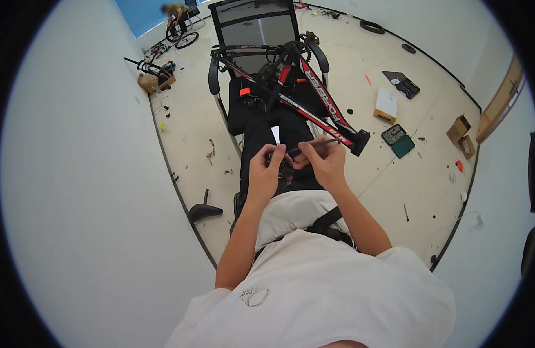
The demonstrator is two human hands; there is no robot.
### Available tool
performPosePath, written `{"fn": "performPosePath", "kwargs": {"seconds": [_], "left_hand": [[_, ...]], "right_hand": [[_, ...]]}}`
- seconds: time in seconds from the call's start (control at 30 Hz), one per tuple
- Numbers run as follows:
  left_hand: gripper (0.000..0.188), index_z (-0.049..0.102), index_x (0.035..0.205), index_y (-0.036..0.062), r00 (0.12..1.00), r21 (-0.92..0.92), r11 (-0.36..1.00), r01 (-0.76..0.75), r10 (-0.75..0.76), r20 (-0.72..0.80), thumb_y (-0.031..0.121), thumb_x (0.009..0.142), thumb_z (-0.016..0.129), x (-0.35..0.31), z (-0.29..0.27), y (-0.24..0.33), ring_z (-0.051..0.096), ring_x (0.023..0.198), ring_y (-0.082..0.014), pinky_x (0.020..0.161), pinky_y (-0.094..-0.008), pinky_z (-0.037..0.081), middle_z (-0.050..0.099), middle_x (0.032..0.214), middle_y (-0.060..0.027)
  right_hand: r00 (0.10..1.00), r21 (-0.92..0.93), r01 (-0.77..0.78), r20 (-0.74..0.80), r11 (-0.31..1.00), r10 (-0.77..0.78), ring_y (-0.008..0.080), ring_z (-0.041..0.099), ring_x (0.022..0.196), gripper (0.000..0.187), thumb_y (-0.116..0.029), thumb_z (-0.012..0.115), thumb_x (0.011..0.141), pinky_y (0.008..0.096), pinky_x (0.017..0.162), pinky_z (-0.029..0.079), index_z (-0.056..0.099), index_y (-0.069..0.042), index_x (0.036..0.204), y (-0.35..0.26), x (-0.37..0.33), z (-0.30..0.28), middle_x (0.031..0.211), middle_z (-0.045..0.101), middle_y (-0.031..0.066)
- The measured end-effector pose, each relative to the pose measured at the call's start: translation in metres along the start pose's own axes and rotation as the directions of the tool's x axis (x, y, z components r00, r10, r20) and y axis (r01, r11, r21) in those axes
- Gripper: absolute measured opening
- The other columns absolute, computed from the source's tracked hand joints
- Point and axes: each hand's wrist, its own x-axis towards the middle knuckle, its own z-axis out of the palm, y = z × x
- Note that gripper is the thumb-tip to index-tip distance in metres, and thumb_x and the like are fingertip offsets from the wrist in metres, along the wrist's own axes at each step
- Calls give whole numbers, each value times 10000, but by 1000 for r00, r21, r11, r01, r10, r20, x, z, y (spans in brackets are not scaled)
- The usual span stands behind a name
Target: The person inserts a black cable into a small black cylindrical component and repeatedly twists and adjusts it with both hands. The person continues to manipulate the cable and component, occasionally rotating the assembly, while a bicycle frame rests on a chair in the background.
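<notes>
My left hand (266, 173) is closed around a small dark bicycle part (285, 174) above my lap. Its exact kind is too small and too covered by fingers to make out. In my right hand (328, 162), pinched between thumb and fingers, is a thin dark rod-like tool (338, 140). The tool's inner end lies by the left hand's fingertips, near the dark part. Just beyond both hands, a black, red and white bicycle frame (315, 120) rests across a black office chair (256, 29), its head tube (360, 142) close to my right hand.
A green case of small parts (398, 140), a white box (386, 105) and a black tool case (402, 84) lie to the right. Cardboard boxes (460, 136) stand by the right wall. A saddle (206, 211) lies at left. Another person (176, 14) works on wheels far left.
</notes>
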Motion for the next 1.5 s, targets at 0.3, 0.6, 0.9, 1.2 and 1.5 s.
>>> {"fn": "performPosePath", "kwargs": {"seconds": [0.3, 0.6, 0.9, 1.2, 1.5], "left_hand": [[266, 595, 867, 57, 995, -194, 976, 99, -97, 19, 309, 943, 633, 0, -2, 1, 655, 666, -139, 497, -264, 528, 621, 750, -38], [263, 554, 859, 110, 902, -399, 810, 430, -364, 233, 353, 950, 598, 5, -11, -3, 656, 698, -208, 431, -307, 454, 579, 741, -16], [298, 540, 880, 145, 730, -351, 644, 680, -543, 416, 429, 969, 521, 4, -3, -15, 560, 670, -143, 376, -243, 379, 519, 716, 50], [307, 580, 932, 125, 726, -354, 642, 680, -524, 445, 424, 968, 520, 2, -7, -12, 560, 662, -140, 364, -231, 370, 502, 710, 55], [314, 573, 786, 78, 963, -130, 955, 265, -269, -11, 353, 909, 661, -3, 6, -4, 656, 613, -152, 431, -260, 491, 599, 669, -27]], "right_hand": [[998, 50, 46, 30, 998, -48, 183, 696, 682, 138, -76, 645, 913, 265, 580, 555, 588, 50, 914, 2, 0, 4, 818, 695, 153], [931, 426, -7, 334, 905, -150, 338, 672, 938, 394, -197, 499, 942, 386, 745, 562, 510, 75, 1227, -26, 12, -32, 1164, 594, 267], [810, 311, 98, 526, 945, -258, 264, 621, 946, 328, -69, 590, 875, 383, 871, 517, 587, 50, 1180, -16, 15, -44, 1076, 598, 170], [769, 438, -66, 595, 897, -234, 250, 590, 968, 392, -124, 644, 793, 381, 852, 517, 583, 50, 1140, -15, 16, -49, 1135, 533, 172], [962, 366, -186, 259, 912, 92, 186, 658, 668, 188, -99, 586, 919, 401, 679, 614, 491, -30, 773, 3, 16, -46, 822, 601, 119]]}}
